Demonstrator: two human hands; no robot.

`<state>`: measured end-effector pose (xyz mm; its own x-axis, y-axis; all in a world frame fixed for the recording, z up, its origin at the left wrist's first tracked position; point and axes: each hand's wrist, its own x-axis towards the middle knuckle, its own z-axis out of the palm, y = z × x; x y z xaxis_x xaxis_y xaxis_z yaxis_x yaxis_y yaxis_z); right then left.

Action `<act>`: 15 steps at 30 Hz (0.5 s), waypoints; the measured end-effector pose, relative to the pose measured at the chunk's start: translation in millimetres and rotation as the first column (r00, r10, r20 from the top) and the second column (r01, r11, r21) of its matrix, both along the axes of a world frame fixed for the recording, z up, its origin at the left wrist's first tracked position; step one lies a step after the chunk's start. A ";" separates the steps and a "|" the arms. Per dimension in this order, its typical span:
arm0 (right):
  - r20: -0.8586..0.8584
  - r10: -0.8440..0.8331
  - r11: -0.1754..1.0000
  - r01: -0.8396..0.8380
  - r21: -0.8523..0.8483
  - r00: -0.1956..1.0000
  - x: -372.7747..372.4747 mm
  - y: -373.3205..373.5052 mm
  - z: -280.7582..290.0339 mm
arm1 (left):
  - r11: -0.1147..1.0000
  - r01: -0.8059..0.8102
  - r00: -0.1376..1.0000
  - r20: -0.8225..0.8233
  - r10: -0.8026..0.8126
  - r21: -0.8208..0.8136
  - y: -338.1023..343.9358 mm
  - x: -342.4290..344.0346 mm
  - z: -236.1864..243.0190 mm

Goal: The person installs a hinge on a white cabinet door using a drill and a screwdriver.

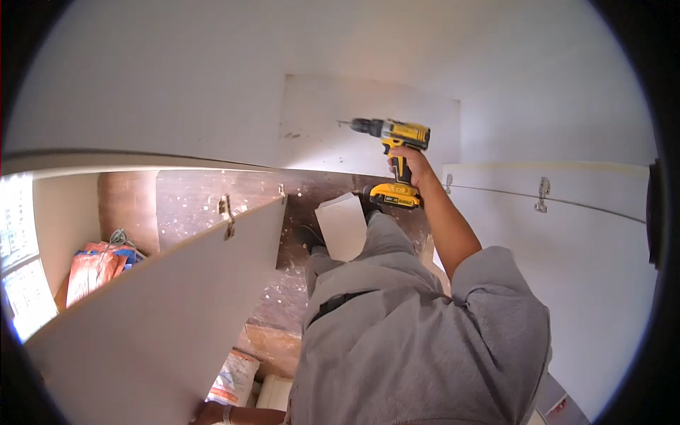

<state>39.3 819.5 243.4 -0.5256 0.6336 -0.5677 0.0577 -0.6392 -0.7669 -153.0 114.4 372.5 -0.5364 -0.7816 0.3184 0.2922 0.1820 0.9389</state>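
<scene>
My right hand grips the handle of a yellow and black cordless drill, held up in front of me. Its bit points left, close to a white back panel, and the tip looks just short of the surface. My left hand shows only at the bottom edge, with a band on the wrist. It holds the lower corner of a tilted white door panel, and the fingers are partly hidden. A metal hinge sits on that panel's top edge. My grey trousers and shirt fill the middle.
A second white door with a hinge stands on the right. A small white board leans by my shoe on the dusty brown floor. Orange bags lie inside the cabinet at left. A printed sack lies below.
</scene>
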 end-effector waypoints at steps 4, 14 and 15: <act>0.138 -0.139 0.973 0.161 -0.167 0.981 72.1 72.8 -152.0 | 0.997 -0.023 0.996 0.086 0.029 -0.072 75.2 12.7 -80.0; -0.089 -0.497 0.758 0.381 -0.530 0.863 11.6 113.9 -402.6 | 0.943 -0.017 0.971 0.220 0.095 -0.333 138.9 -28.6 -200.2; -0.074 -0.496 0.754 0.387 -0.530 0.865 10.8 123.4 -431.1 | 0.937 -0.017 0.968 0.228 0.102 -0.348 141.0 -29.9 -211.4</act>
